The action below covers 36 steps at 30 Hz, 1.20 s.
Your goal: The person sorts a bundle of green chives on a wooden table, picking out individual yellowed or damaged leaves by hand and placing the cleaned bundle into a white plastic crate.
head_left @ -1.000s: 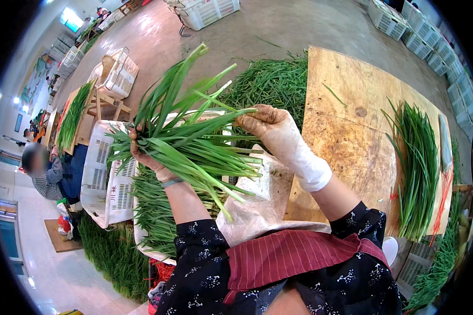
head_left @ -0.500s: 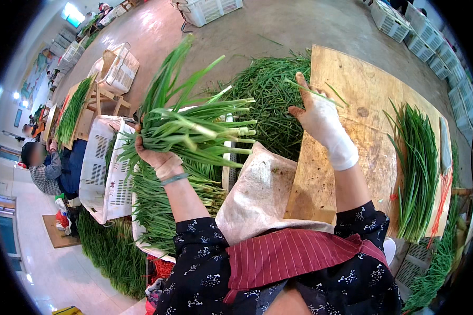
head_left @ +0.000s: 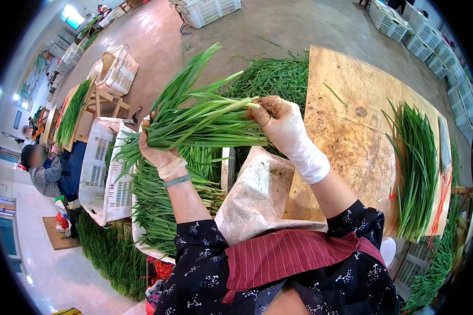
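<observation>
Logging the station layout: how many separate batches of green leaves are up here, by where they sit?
Bunch in both hands: 1
Pile laid on the wooden board: 1
Heap behind the board's far-left edge: 1
Leaves in the white crate: 1
Total: 4

The right hand (head_left: 278, 123) is back from the wooden board (head_left: 352, 131). It now touches the chive bunch (head_left: 205, 123) again.

A bunch of long green chives (head_left: 205, 118) is held above the white crates, lying roughly level. Its pale stem ends are gathered at the right, where they are pinched at the tips. The middle of the bunch is clasped from below, and beyond that point the flat leaves are fanned out toward the upper left, some bent upward and some drooping. The stalks are uneven in length.
</observation>
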Tool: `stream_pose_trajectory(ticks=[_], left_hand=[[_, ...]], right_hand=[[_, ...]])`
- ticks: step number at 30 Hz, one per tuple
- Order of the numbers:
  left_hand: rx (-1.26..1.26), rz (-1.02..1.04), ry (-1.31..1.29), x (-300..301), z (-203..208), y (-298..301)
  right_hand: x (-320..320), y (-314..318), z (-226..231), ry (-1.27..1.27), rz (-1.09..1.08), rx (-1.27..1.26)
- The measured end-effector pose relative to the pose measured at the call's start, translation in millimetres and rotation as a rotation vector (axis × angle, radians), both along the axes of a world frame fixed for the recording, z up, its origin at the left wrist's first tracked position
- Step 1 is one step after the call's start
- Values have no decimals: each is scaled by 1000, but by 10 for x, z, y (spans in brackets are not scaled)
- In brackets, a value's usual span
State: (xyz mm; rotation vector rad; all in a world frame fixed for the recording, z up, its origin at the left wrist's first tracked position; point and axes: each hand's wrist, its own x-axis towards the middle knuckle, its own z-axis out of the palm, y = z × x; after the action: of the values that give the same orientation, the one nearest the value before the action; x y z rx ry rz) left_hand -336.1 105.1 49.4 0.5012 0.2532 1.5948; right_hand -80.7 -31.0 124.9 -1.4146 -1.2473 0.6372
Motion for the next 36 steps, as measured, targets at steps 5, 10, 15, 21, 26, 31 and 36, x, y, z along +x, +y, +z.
stream_pose_trajectory(ticks=[5,10,15,21,26,31,36], left_hand=[[-95,52,99,31,38,-64],[-127,38,110,0,21,-82],[-207,72,63,-177,-34,-61],[-286,74,-19,-227,-112,-49],[-252,6,-94,-255,-143,-7],[-106,-156,-134,-292,-130,-3],[-196,18,-59,-209,-97,-44]], right_hand=[[33,47,-91,-16,-81,214],[257,87,-44,549,-51,242],[978,110,261,710,-528,576],[736,84,141,-24,244,-85],[199,73,163,-107,319,-209],[81,171,152,228,264,-312],[47,154,28,235,224,-238]])
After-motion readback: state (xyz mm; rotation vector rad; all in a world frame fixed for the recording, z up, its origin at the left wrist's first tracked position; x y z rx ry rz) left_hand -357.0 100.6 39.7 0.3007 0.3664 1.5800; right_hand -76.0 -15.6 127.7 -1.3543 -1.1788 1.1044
